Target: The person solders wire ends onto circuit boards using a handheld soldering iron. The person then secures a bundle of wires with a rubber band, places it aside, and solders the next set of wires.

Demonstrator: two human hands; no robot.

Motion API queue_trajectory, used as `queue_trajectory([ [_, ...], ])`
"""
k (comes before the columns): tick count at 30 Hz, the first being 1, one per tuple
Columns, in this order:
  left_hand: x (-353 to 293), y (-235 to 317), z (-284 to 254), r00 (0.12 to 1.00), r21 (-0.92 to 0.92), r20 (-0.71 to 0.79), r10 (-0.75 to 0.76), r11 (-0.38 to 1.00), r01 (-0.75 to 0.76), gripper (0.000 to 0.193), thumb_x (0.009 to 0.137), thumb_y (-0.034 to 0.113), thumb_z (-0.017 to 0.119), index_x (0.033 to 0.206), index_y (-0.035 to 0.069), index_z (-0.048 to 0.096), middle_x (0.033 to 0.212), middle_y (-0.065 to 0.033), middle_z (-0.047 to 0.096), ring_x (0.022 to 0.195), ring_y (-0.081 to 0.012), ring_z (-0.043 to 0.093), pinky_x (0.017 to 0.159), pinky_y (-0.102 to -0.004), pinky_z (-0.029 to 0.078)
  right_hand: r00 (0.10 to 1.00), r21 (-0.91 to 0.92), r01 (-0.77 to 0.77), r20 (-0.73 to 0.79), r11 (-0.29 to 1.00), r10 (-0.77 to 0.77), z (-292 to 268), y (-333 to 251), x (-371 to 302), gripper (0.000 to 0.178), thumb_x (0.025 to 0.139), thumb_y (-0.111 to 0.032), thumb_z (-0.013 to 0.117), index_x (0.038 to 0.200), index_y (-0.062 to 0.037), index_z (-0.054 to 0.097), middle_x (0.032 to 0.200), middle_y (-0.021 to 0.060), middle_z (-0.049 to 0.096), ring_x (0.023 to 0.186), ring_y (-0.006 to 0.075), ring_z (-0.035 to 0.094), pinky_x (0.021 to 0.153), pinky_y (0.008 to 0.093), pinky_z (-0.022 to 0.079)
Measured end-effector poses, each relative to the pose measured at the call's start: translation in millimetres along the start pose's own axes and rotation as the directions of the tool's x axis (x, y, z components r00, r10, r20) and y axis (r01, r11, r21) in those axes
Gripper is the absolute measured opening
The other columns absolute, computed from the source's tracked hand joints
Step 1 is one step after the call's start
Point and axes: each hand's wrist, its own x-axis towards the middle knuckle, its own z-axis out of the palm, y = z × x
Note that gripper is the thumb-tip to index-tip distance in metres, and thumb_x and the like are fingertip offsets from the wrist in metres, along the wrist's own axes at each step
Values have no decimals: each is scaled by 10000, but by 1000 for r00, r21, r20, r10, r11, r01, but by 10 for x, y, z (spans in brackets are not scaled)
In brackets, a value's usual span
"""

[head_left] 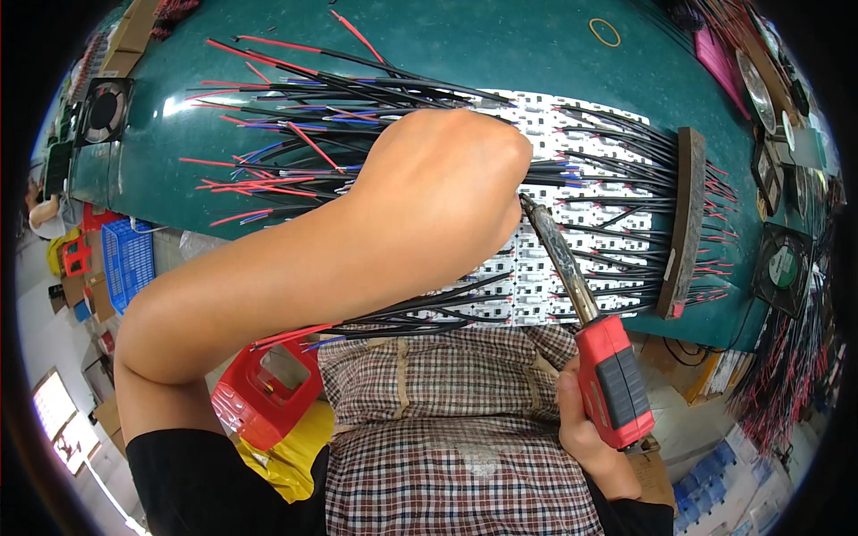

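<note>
Closest was the left hand, curled over, its grip hidden from where I stood. And there, the right hand wrapped a soldering iron, its tip right beside the left! Beneath, white circuit boards lay on the green tabletop, wires fanning both ways. Most rows looked wired, I reckoned; whether more remained under that hand, I couldn't tell. Farther off sat a black fan.

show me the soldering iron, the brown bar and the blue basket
Soldering iron (618, 384), head view: the handle's black grip
Brown bar (684, 223), head view: middle of its face
Blue basket (128, 261), head view: its wall
</note>
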Motion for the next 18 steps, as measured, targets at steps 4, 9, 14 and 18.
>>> queue_trajectory([
  [4, 29, 7, -24, 998, 9, 50, -43, 999, 43, 178, 811, 129, 689, 775, -43, 664, 701, -219, 662, 697, -412, 668, 681, -490, 538, 996, 27, -88, 29, 996, 88, -28, -2, -34, 241, 828, -59, 783, 1040, 11, 691, 943, 147, 668, 768, 296, 705, 667, 366, 569],
  [9, 32, -1, -30, 996, 27, 65, -58, 998, 56, 179, 811, 128, 685, 779, -48, 673, 704, -223, 661, 703, -416, 666, 698, -498, 537, 991, -25, -135, 13, 991, 135, -84, 20, -141, 228, 837, -82, 777, 1034, -3, 693, 901, 138, 648, 693, 287, 665, 599, 370, 531],
  [14, 56, -2, -48, 997, 21, 67, -30, 999, 28, 142, 719, 85, 676, 738, -55, 684, 769, -260, 675, 747, -435, 694, 695, -510, 569, 995, -1, -102, 1, 995, 102, -74, 47, -162, 225, 842, -103, 779, 1031, -17, 692, 878, 133, 628, 669, 285, 647, 573, 378, 508],
  [18, 73, -37, -104, 995, 17, 93, -34, 999, 33, 144, 743, 95, 681, 764, -46, 700, 809, -252, 685, 786, -429, 695, 743, -515, 562, 993, -24, -112, 46, 993, 113, -104, 49, -158, 235, 842, -105, 781, 1040, -15, 693, 895, 138, 634, 676, 287, 651, 576, 377, 509],
])
